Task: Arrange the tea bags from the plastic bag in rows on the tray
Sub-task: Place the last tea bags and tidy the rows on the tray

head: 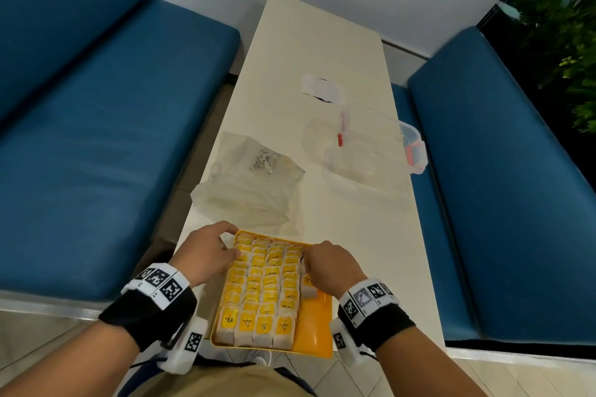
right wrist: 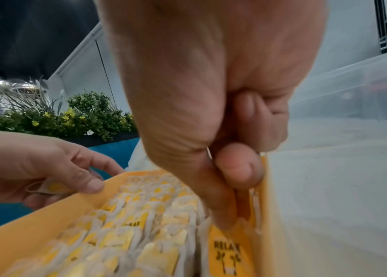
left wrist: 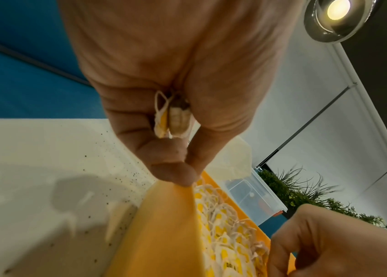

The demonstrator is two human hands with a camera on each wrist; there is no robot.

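Orange tray (head: 314, 329) sits at the near end of the bench (head: 322, 51), long axis running near to far, near edge at the bench edge. Tea bags (head: 263, 287) fill it in four columns, overlapping like shingles, yellow tags face up, each bag's long side along the tray's length. A fifth column is begun at the far right; the strip of tray floor near to it shows bare orange.

Left hand (head: 206, 251) at the tray's far left corner, fingertips on the rim. Left wrist view: fingers curled around a tea bag in the left hand (left wrist: 172, 120), tucked in the palm with its string looped out.

Right hand (head: 332, 263) over the far right of the tray, fingers bent downward, pinching a tea bag in the right hand (head: 308, 287) that stands on edge in the fifth column against the tray's right wall. Right wrist view: thumb and forefinger pressed together above it; the tag reads "RELAX".

Plastic bag (head: 254, 184) lies crumpled just beyond the tray, slightly left, on the bench. Clear lidded container (head: 380, 145) with red clips stands far right, well apart from the tray. Blue seats (head: 96, 145) flank the bench on both sides.
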